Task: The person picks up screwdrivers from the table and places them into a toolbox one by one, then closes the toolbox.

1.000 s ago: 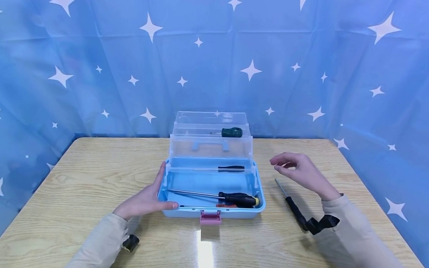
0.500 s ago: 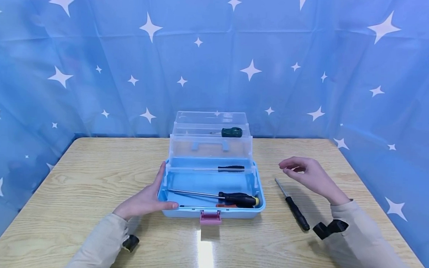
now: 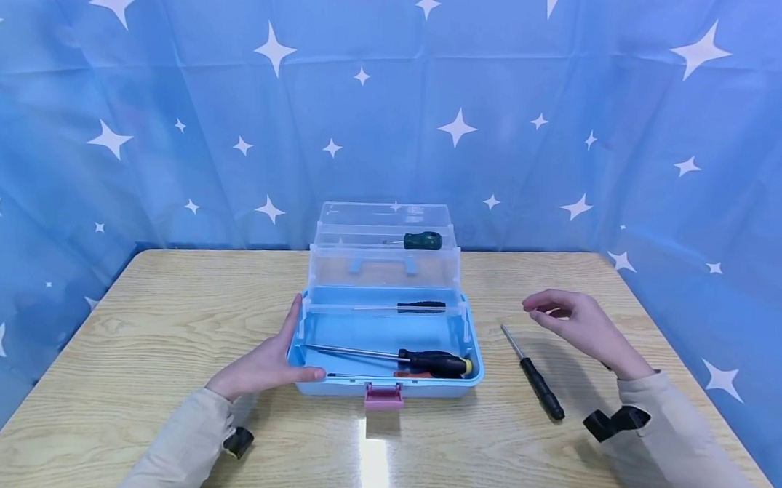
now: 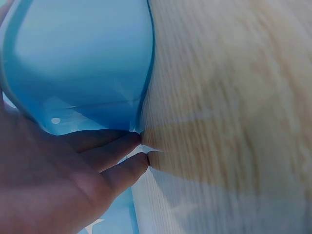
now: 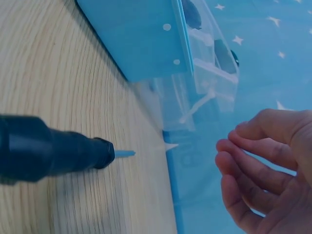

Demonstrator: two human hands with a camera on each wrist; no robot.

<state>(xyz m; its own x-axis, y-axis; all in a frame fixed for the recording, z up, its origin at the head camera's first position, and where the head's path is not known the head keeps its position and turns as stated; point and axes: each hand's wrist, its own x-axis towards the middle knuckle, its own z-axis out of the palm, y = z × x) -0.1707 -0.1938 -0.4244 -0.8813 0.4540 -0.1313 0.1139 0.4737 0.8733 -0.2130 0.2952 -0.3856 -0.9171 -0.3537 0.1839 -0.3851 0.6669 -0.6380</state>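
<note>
A light blue toolbox with a raised clear lid stands mid-table. My left hand rests against its left side, thumb at the front rim and fingers spread along the wall. Inside lie a large black screwdriver with a yellow end, and a red-handled one partly under it. A slim black-handled screwdriver and a green-handled one are in the clear upper trays. To the right, another black screwdriver lies on the table. Above and beyond it hovers my right hand, loosely bent and holding nothing.
The wooden table reaches back to a blue curtain with white stars. A pink latch hangs at the toolbox front. Each sleeve carries a black wrist camera.
My right hand has drawn away to the right and slightly toward me, uncovering the handle end of the screwdriver on the table. The left hand and toolbox stay put.
</note>
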